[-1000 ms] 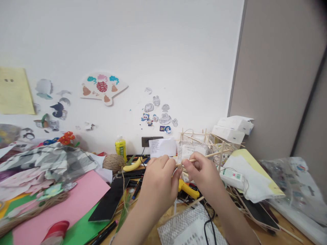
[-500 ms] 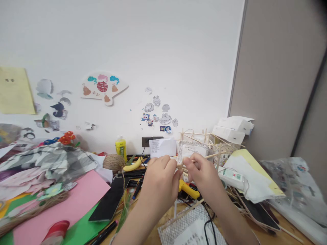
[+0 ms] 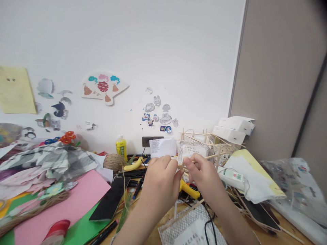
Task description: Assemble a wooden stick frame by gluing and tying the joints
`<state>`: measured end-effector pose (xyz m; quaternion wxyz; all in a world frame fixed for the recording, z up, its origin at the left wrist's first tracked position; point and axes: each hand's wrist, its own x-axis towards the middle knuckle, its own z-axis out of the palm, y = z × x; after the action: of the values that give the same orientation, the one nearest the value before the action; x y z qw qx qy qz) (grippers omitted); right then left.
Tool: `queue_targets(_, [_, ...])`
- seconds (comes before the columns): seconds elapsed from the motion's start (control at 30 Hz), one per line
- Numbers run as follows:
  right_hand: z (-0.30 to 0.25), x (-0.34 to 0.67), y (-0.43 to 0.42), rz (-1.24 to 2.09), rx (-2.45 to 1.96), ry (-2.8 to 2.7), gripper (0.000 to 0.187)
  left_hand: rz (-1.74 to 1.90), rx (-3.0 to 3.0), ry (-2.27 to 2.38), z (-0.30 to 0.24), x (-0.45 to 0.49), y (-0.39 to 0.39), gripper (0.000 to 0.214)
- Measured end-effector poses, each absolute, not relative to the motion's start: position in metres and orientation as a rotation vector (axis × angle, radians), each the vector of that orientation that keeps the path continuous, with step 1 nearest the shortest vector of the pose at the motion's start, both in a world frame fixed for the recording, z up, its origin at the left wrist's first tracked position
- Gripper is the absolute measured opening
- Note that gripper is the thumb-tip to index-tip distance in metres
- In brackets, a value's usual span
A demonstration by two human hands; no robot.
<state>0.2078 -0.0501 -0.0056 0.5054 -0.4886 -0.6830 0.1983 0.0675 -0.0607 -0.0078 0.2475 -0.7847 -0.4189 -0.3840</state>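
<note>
My left hand and my right hand meet in front of me, fingers pinched together on a joint of a thin wooden stick frame. A stick runs from the pinch up to the right. A white mesh panel with printed paper is fixed in the frame just behind my fingertips. Part of the same frame with another mesh panel lies low between my forearms. A yellow glue gun lies on the desk under my hands.
Ball of twine, yellow glue bottle and banana-shaped thing stand behind. Pink and green paper, a black sheet and pens lie left. White boxes, papers and plastic bags crowd the right.
Both hands have crept slightly closer together at the stick joint; the low mesh panel has shifted a little. Otherwise the scene is the same.
</note>
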Motion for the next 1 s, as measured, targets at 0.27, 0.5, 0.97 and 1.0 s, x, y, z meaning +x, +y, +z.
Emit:
queue_targets(0.27, [-0.0055, 0.2081, -0.0514, 0.496, -1.175, -1.648, 0.047, -1.047, -2.135, -1.134, -0.0067, 0.0676, -0.0607, 0.019])
queue_targets(0.5, [-0.0050, 0.2081, -0.0515, 0.508, -1.185, -1.661, 0.049, -1.070, -2.132, -1.123, -0.0064, 0.0675, -0.0612, 0.020])
queue_targets(0.97, [-0.0049, 0.2097, -0.0495, 0.568, -1.130, -1.665, 0.046, -1.094, -2.142, -1.094, -0.0066, 0.0663, -0.0614, 0.019])
queue_targets(1.0, [-0.0051, 0.2099, -0.0493, 0.573, -1.129, -1.666, 0.045, -1.098, -2.139, -1.091, -0.0066, 0.0663, -0.0614, 0.019])
